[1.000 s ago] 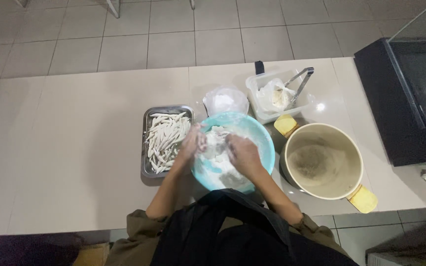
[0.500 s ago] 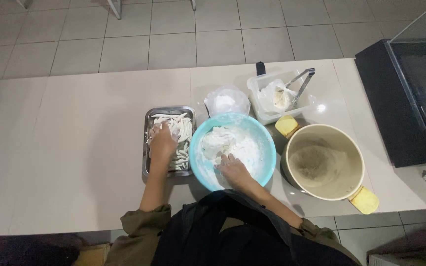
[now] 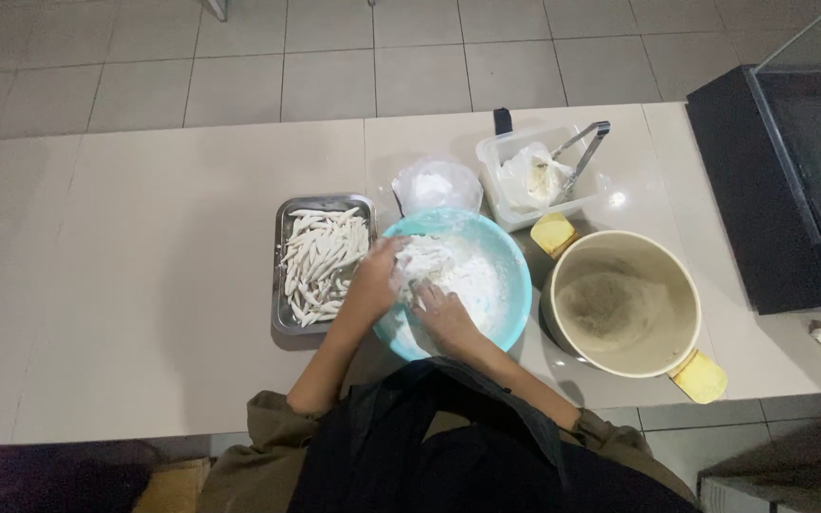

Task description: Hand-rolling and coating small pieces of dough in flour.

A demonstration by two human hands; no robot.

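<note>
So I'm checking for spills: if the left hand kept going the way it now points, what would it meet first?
The left hand points rightward into the round turquoise bowl, so it would likely first meet the white floury heap inside it, though depth is hard to judge.

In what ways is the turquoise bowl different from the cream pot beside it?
The turquoise bowl holds white flour, and both hands work in it; the cream pot looks nearly empty and untouched. The cream pot has yellow handles and taller walls; the turquoise bowl has none and is shallower. Both are round and open-topped.
</note>
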